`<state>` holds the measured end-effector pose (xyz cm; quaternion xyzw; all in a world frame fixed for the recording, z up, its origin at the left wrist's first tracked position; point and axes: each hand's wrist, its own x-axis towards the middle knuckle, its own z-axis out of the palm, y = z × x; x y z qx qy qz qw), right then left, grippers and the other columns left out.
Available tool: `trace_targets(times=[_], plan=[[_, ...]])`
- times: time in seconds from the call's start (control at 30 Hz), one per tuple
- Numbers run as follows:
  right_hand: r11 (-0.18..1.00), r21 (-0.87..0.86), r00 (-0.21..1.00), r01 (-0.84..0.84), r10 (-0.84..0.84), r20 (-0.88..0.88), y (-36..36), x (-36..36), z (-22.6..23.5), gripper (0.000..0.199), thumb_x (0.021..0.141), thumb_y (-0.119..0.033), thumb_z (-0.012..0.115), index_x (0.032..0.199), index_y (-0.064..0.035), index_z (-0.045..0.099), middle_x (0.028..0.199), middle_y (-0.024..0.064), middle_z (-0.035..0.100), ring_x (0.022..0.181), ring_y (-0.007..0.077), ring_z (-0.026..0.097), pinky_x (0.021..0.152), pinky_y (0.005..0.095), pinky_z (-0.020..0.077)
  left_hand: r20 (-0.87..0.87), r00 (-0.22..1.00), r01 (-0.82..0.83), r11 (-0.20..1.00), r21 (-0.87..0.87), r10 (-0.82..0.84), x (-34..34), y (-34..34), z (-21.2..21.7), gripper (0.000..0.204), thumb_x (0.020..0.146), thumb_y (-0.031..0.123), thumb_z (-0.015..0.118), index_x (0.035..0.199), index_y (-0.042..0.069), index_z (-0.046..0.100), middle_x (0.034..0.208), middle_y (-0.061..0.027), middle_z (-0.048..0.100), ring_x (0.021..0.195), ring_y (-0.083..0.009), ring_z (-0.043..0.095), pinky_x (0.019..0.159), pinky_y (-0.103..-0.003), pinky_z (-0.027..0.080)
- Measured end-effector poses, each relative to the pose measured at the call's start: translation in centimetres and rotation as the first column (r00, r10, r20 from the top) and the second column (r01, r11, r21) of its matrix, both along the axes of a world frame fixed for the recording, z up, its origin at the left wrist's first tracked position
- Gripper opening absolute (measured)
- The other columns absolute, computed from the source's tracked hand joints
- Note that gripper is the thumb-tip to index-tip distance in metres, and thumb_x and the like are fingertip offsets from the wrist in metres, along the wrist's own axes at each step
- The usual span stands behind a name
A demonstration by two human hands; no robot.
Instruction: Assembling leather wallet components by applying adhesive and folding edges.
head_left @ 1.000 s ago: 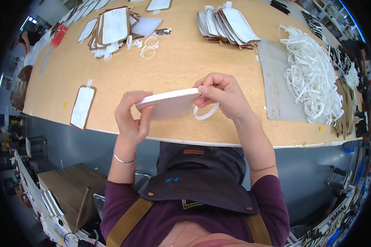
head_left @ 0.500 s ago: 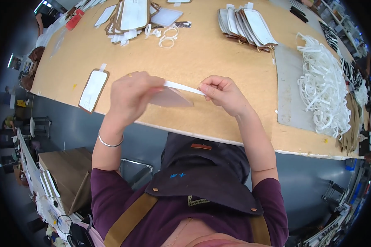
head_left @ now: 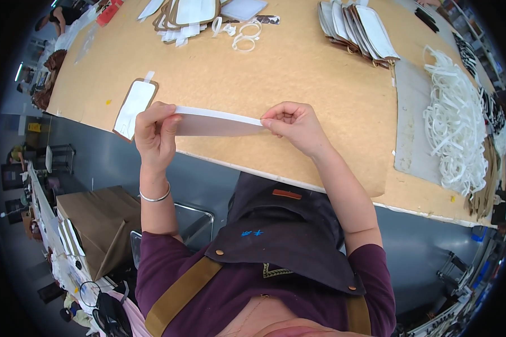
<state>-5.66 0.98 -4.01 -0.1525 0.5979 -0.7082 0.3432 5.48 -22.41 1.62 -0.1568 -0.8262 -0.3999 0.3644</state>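
Note:
A long white strip [head_left: 219,114] is stretched nearly level between my hands, above the near part of the table. Below its white edge hangs a thin, pale greyish sheet [head_left: 216,127]; whether the two are one piece I cannot tell. My left hand [head_left: 158,132] pinches the left end between thumb and fingers. With thumb and fingertips, my right hand [head_left: 291,123] grips the tapered right end. Just beyond my left hand lies a white rounded panel with a brown border [head_left: 136,106], a pale tab sticking out at its top.
Stacked brown-edged white panels [head_left: 194,12] lie at the far left, beside white tape rings [head_left: 246,42]. Another stack [head_left: 360,31] sits at the far right. A heap of white ribbon [head_left: 455,123] covers part of a grey board [head_left: 410,123]. The table edge [head_left: 264,173] runs before me.
The strip has been drawn out longer and flatter. My left hand has shifted left and turned, and now shows its thumb; my right hand keeps the other end. The whole view has shifted slightly.

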Motion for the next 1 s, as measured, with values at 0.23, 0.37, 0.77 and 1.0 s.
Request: trace_targets(times=[0.23, 0.37, 0.77, 1.0], plan=[[1.000, -0.019, 0.996, -0.007, 0.009, 0.088, -0.4, -0.2, 0.0, 0.007, 0.076, -0.005, 0.069, 0.081, -0.0023, 0.065, 0.069, 0.0012, 0.061, 0.057, 0.0053, 0.052, 0.052, 0.0183, 0.0417, -0.015, 0.999, -0.030, 0.999, 0.022, 0.030, 0.3, -0.2, -0.4, 0.017, 0.086, 0.001, 0.058, 0.099, 0.004, 0.048, 0.073, -0.0038, 0.052, 0.061, -0.0090, 0.045, 0.053, -0.020, 0.035], [1.000, 0.002, 0.997, -0.010, 0.010, 0.081, -0.4, -0.4, 0.0, 0.008, 0.075, -0.005, 0.069, 0.080, -0.0024, 0.064, 0.069, 0.0016, 0.061, 0.057, 0.0058, 0.052, 0.051, 0.0184, 0.0415, -0.018, 0.999, -0.028, 0.999, 0.039, 0.029, 0.4, -0.1, -0.5, 0.017, 0.086, 0.000, 0.058, 0.099, 0.005, 0.048, 0.073, -0.0040, 0.052, 0.061, -0.0090, 0.045, 0.052, -0.020, 0.034], [0.998, -0.006, 0.989, -0.055, 0.055, 0.137, -0.4, -0.7, -0.1, 0.010, 0.074, -0.005, 0.071, 0.079, -0.0034, 0.063, 0.067, 0.0013, 0.060, 0.054, 0.0057, 0.050, 0.049, 0.0182, 0.0390, -0.040, 0.996, -0.074, 0.997, 0.016, 0.074, 0.4, -0.3, -0.8, 0.018, 0.087, 0.002, 0.057, 0.100, 0.005, 0.047, 0.075, -0.0042, 0.052, 0.062, -0.0088, 0.045, 0.055, -0.020, 0.035], [0.998, 0.068, 0.960, -0.007, -0.013, 0.280, 1.8, -2.5, -3.1, 0.012, 0.077, -0.009, 0.070, 0.084, -0.0050, 0.061, 0.068, -0.0025, 0.056, 0.055, 0.0040, 0.045, 0.047, 0.0184, 0.0348, -0.024, 0.994, -0.105, 0.994, -0.018, 0.104, 0.0, -0.4, -0.6, 0.017, 0.087, 0.002, 0.057, 0.101, 0.005, 0.047, 0.071, -0.0020, 0.049, 0.061, -0.0073, 0.042, 0.055, -0.019, 0.034]])
